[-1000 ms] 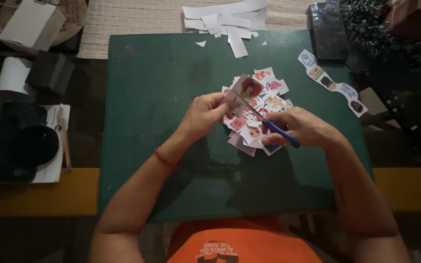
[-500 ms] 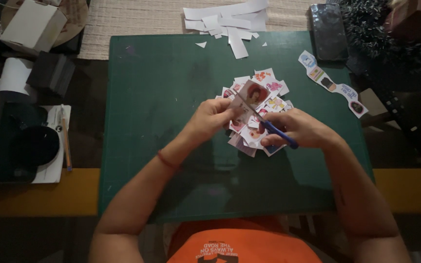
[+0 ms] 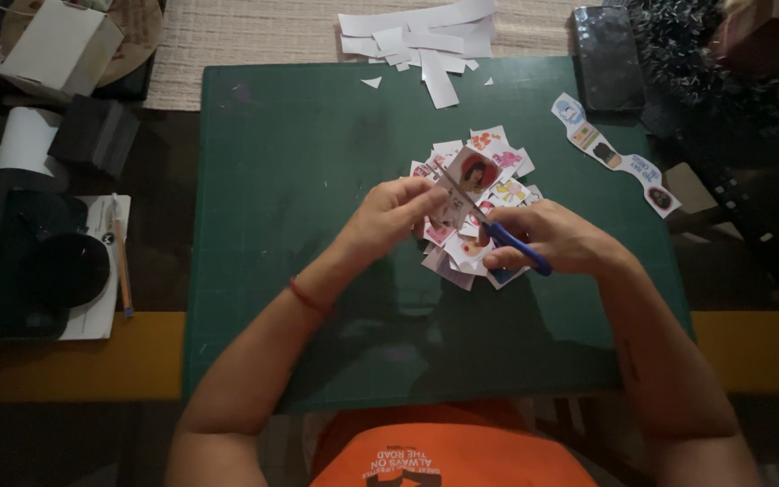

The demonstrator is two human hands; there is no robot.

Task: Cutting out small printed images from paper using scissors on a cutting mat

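Observation:
My left hand [image 3: 391, 215] pinches a small printed paper cutout [image 3: 448, 209] above the green cutting mat [image 3: 299, 180]. My right hand [image 3: 559, 239] grips blue-handled scissors [image 3: 498, 233], whose blades point up and left into the held cutout. Under both hands lies a pile of colourful cut-out pictures [image 3: 489, 167], the top one showing a round red image. A thin red band circles my left wrist.
White paper scraps [image 3: 426, 41] lie at the mat's far edge. A strip of printed stickers [image 3: 615, 155] and a dark phone [image 3: 608, 56] sit to the right. On the left are a black device [image 3: 42, 271], a pencil [image 3: 123, 263], a paper roll [image 3: 22, 144] and a cardboard box [image 3: 58, 43].
Both hands have stayed over the pile; the left hand has turned the small cutout slightly while the scissors remain at its edge.

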